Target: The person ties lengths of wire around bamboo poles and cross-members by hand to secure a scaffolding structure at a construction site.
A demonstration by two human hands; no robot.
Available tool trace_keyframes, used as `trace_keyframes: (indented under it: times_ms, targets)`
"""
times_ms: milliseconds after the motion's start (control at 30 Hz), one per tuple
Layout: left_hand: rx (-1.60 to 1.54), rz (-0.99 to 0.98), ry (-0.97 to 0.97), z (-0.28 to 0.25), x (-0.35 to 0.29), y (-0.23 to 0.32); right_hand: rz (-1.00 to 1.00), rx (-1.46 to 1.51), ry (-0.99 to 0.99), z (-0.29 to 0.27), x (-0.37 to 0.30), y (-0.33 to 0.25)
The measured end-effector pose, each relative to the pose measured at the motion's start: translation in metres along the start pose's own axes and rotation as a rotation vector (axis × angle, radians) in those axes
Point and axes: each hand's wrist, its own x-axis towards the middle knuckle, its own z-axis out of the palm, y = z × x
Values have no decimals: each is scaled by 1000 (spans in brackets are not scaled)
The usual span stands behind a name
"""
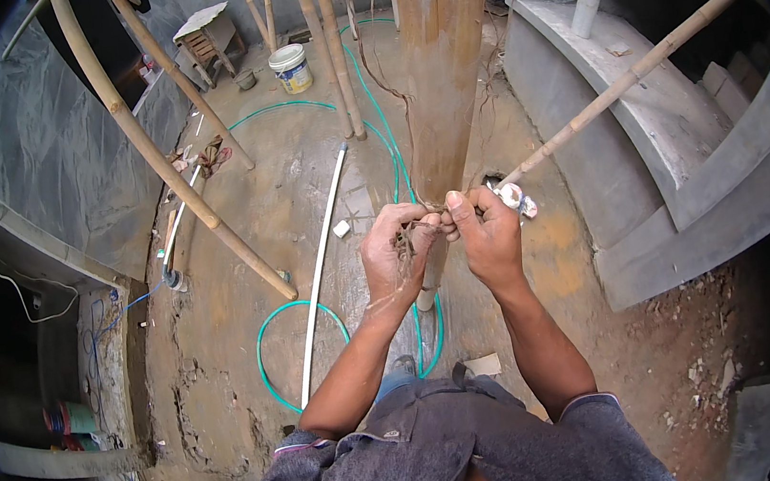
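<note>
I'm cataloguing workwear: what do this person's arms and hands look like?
The left hand and right hand are gloveless, with no watch visible. Both forearms are bare below short, dark grey sleeves with thin, pale-edged trim.

Building site, clearly, and we're inside an unfinished shell! Bare grey cement on the left wall [95,151], more on the raw ledge [613,59] to the right. Look left: 2 bamboo poles [114,101] stand at a slant over a stained, muddy floor [539,245]. A white pipe [322,267] lies there, a green hose [260,352] loops near left, a bucket [291,71] stands far off, and rubble [700,375] litters the near right!
</note>
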Motion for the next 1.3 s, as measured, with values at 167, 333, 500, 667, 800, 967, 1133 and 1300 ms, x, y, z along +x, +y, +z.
trace_keyframes:
  times_ms: [167, 333, 500, 667, 800, 967, 1133, 1300]
  targets:
    - [65, 100, 67, -4, -14, -14, -125, -175, -12, 2, 1, -5]
    - [-87, -24, 116, -5, -30, -15, -52, -121, -55, 5, 1, 2]
    - [-255, -235, 156, -8, -46, -17, 134, 234, -107, 11, -7, -10]
    - [-799, -535, -52, -16, -41, -10, 176, 324, -177, 5, -8, -16]
    - [-827, -659, -228, -22, -41, -16, 243, 390, -239, -1, -6, -18]
    - [-613, -481, -167, -15, -45, -11, 225, 309, -265, -5, -6, -19]
    - [-316, -383, 79, -10, -52, 3, 182, 140, -199, -5, -9, -18]
    - [-280, -304, 4, -18, -52, -6, 91, -6, -162, -4, -3, -8]
